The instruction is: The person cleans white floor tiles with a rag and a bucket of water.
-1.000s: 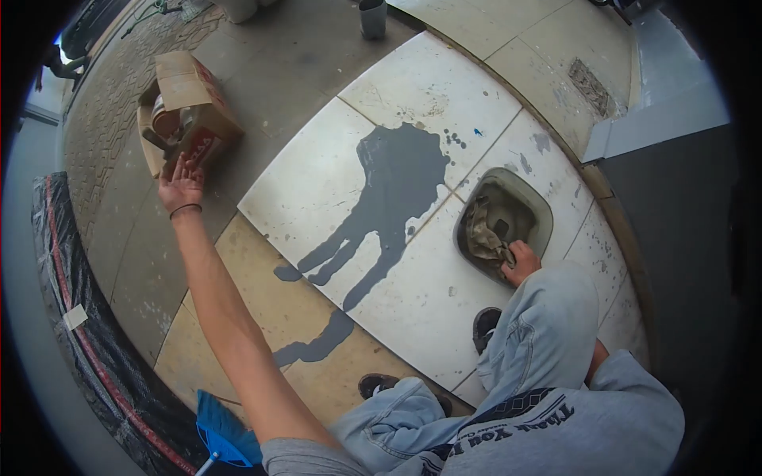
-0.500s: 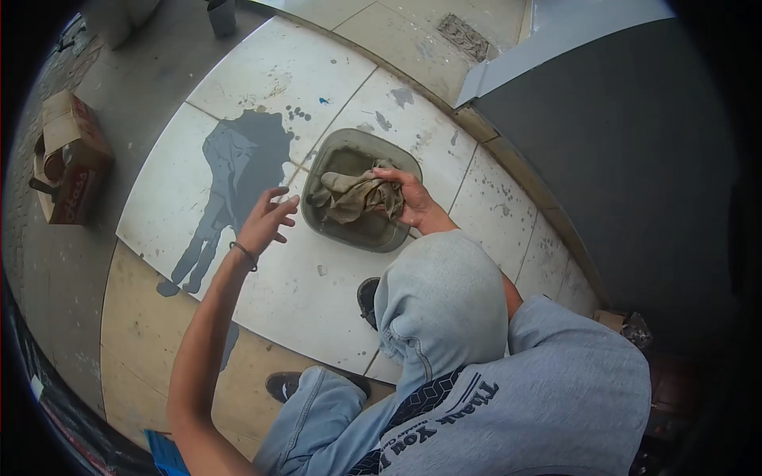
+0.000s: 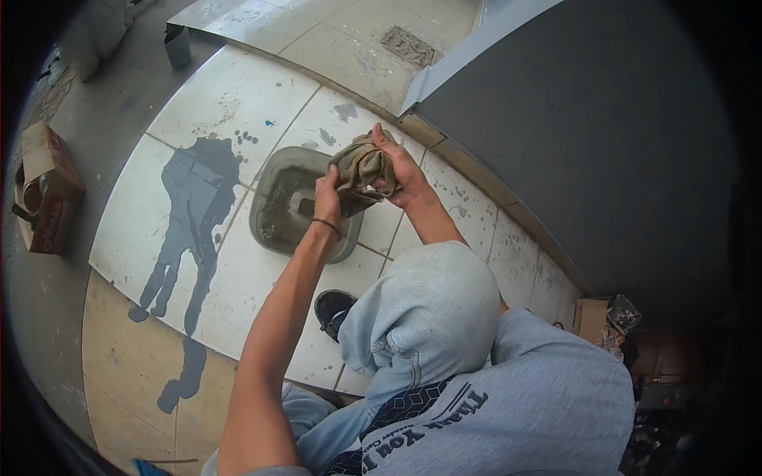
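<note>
A wet, brown-grey rag is bunched up between my two hands, above the right side of a tub. My left hand has its fingers closed on the rag's near left edge. My right hand grips the other side, its thumb pointing up along the cloth. Beneath lies the greyish plastic tub, holding murky water with a small dark block-like shape in it that I cannot make out. Part of the tub's right side is hidden by the rag and my left hand.
The tub stands on white floor tiles. A grey wet puddle spreads to its left, running over the tile edge. Further left is a cardboard box with things inside. A dark grey wall panel rises at the right.
My left hand has come across from the puddle side and taken hold of the rag. The rag is now lifted out of the tub, and the view has shifted right.
</note>
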A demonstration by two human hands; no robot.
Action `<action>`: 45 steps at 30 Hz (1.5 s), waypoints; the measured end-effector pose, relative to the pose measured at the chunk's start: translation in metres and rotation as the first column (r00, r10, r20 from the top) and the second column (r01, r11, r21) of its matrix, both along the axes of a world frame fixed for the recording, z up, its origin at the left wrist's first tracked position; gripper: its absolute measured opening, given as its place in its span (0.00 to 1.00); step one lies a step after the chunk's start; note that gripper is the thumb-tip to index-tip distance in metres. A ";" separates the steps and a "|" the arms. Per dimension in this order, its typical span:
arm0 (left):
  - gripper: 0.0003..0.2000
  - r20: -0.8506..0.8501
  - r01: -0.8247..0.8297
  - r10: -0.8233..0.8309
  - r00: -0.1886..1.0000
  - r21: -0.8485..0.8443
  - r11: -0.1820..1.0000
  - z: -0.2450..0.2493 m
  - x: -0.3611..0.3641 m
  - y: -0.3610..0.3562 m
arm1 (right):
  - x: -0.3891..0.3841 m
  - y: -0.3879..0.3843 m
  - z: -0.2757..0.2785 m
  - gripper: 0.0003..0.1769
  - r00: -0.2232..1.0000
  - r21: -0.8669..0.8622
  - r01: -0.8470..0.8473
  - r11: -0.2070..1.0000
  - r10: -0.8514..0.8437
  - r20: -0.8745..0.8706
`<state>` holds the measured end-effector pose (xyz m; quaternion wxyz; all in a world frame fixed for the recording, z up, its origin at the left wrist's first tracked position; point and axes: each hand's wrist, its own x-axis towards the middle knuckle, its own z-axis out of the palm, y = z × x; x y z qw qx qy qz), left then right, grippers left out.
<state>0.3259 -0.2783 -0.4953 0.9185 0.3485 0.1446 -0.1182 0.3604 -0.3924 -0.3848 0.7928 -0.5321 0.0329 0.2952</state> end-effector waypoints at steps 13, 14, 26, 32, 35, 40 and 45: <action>0.11 0.027 -0.102 0.099 0.995 0.253 0.962 -0.011 0.008 0.042 | -0.025 0.023 -0.100 0.30 0.894 0.097 0.189 0.977 -0.130 -0.430; 0.08 0.030 -0.075 0.070 0.997 0.272 0.959 -0.014 0.009 0.042 | -0.026 0.026 -0.106 0.30 0.893 0.096 0.189 0.977 -0.131 -0.431; 0.08 0.230 -0.179 0.088 0.969 0.416 0.891 -0.049 0.006 0.032 | -0.026 0.053 -0.104 0.31 0.943 -0.301 0.216 0.929 -0.278 -0.182; 0.14 0.275 -0.319 0.162 0.948 0.792 0.521 -0.012 -0.010 -0.005 | -0.012 0.027 -0.139 0.26 0.939 -0.009 0.197 0.980 -0.191 -0.285; 0.16 0.535 -0.528 0.262 0.803 0.843 -0.104 -0.003 -0.013 -0.033 | -0.015 0.022 -0.174 0.21 0.955 0.089 0.288 0.954 -0.279 -0.102; 0.30 0.398 -0.476 0.297 0.868 0.838 0.268 -0.007 -0.012 -0.032 | -0.018 0.015 -0.160 0.20 0.944 0.161 0.316 0.935 -0.292 -0.157; 0.12 0.256 -0.505 0.478 0.840 0.691 0.517 -0.002 -0.005 -0.020 | -0.008 0.022 -0.191 0.20 0.940 -0.044 0.330 0.943 -0.333 -0.076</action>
